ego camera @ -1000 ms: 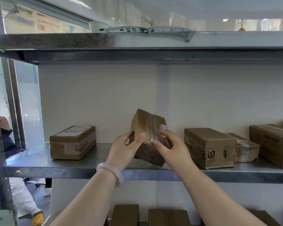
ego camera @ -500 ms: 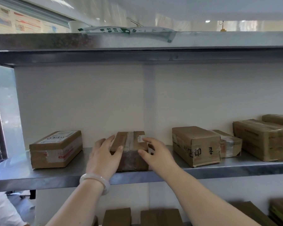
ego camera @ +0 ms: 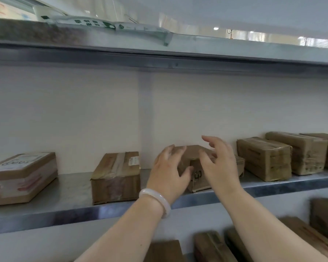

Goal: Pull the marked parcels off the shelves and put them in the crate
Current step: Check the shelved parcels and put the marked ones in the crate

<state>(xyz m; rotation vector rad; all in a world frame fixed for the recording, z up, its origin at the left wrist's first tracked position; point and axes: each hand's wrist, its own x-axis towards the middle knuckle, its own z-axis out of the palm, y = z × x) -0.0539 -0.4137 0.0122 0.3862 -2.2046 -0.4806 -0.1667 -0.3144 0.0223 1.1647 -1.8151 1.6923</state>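
Hands spread at a squat cardboard parcel (ego camera: 194, 167) on the smooth steel shelf (ego camera: 70, 188): left hand (ego camera: 169, 173) cupping its taped corner, right hand (ego camera: 219, 165) hovering, fingers splayed, gripping nothing.

Seven parcels (ego camera: 116, 176) on the middle shelf (ego camera: 74, 188), two hands (ego camera: 169, 173).
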